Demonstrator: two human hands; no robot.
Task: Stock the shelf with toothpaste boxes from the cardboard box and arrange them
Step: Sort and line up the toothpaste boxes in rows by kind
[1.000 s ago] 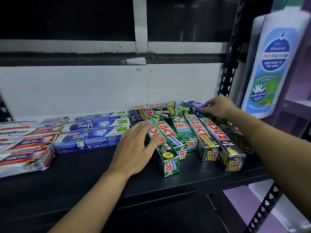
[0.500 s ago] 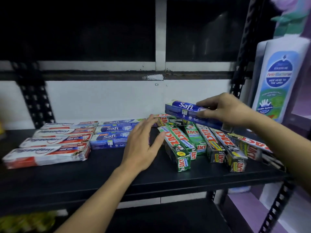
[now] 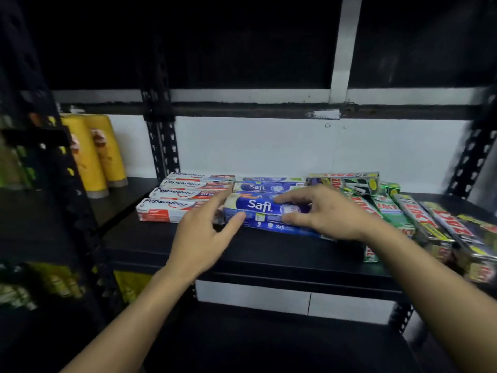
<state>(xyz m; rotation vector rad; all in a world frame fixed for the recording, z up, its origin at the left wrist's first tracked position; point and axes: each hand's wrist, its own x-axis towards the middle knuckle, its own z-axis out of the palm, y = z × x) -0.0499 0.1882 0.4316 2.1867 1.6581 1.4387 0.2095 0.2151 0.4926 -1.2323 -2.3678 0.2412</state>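
The black shelf (image 3: 269,254) carries a loose, crooked pile of green Zact boxes (image 3: 419,219) at right and a neat row of Pepsodent boxes (image 3: 172,204) at left, with yellow bottles (image 3: 91,157) on the next bay over. Between the two lots, the right hand (image 3: 330,214) grasps a blue Safi box (image 3: 259,207), fingers over its top and thumb on its front. It lies in front of the other Safi boxes (image 3: 258,187). The left hand (image 3: 201,238), fingers straight, touches its left end.

— What lies on the shelf (image 3: 269,254)?
— Before me, Pepsodent boxes (image 3: 185,193) in a row at its left, blue Safi boxes (image 3: 265,187) just beside them, and green Zact boxes (image 3: 395,214) jumbled to my right.
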